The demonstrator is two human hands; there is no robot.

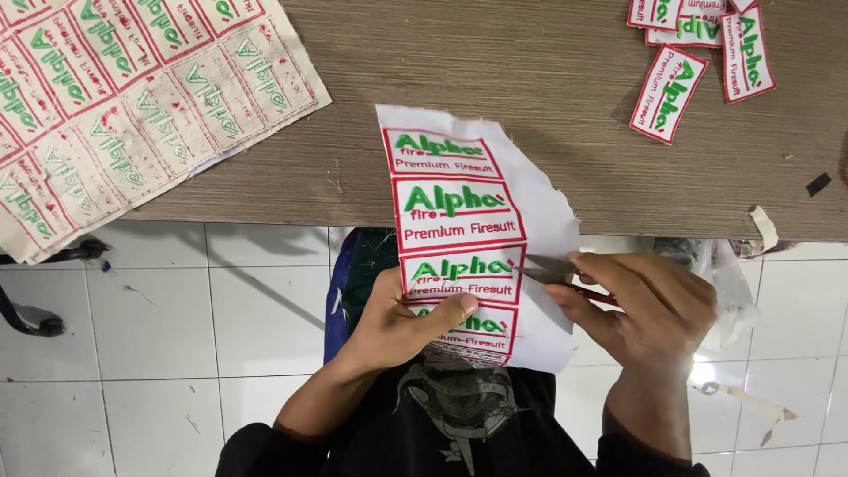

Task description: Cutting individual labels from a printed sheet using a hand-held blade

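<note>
- Trimming under way: left hand (402, 327) pinching white strip of embroidered patches (468, 230), held between both hands at worktop (548, 53) edge.
- Right hand (649, 305) closed around scissors (552, 269), blades at strip's right margin.
- Next, likely: steady cut along red border.

tabletop and what lies on it

a brown wood-grain tabletop (530, 71) fills the upper part of the view, its near edge running across above a white tiled floor (221, 309). at the left lies a large cloth sheet (115, 97) covered in rows of red-bordered embroidered labels, its lower corner hanging over the edge. at the upper right sits a small pile of cut labels (707, 35), one label (668, 94) lying just apart. a pale cloth scrap (764, 227) rests at the right edge, a small dark scrap (818, 184) near it.
</note>
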